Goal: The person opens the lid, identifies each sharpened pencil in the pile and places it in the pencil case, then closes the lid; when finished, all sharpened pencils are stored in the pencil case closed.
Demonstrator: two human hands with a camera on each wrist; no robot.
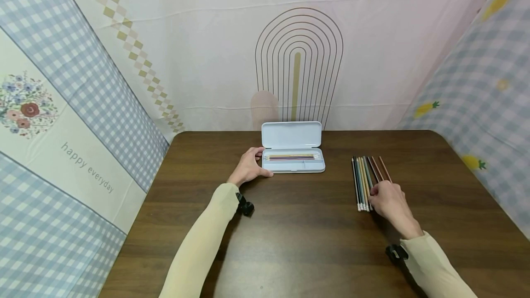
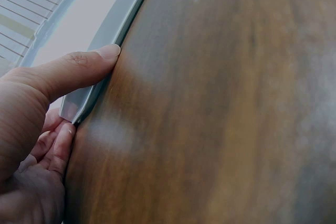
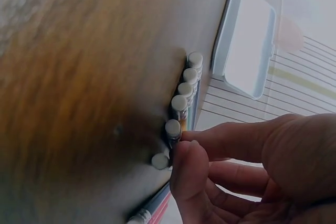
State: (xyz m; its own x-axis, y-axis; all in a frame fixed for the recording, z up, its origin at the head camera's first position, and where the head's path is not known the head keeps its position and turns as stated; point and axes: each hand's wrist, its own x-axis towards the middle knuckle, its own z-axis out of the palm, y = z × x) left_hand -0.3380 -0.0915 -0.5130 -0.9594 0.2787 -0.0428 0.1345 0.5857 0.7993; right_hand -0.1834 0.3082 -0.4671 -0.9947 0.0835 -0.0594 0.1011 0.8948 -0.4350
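Observation:
An open light-blue pencil case (image 1: 281, 166) lies at the back middle of the table, lid raised, with a few pencils (image 1: 291, 157) in its long compartment. My left hand (image 1: 248, 165) grips the case's left end, thumb on the front edge and fingers round the far corner; the left wrist view shows this thumb (image 2: 79, 69) close up. To the right, a row of several pencils (image 1: 361, 183) lies with white erasers toward me. At their eraser ends, my right hand (image 1: 391, 201) pinches a pencil (image 3: 172, 128) between thumb and forefinger; the fingertips partly hide it.
The brown wooden table (image 1: 298, 233) spreads in front of both hands. Behind it hangs a pale patterned cloth (image 1: 215, 68), close to the raised lid. Checked cloths hang on both sides. Each wrist carries a small black camera, such as the left wrist camera (image 1: 245, 206).

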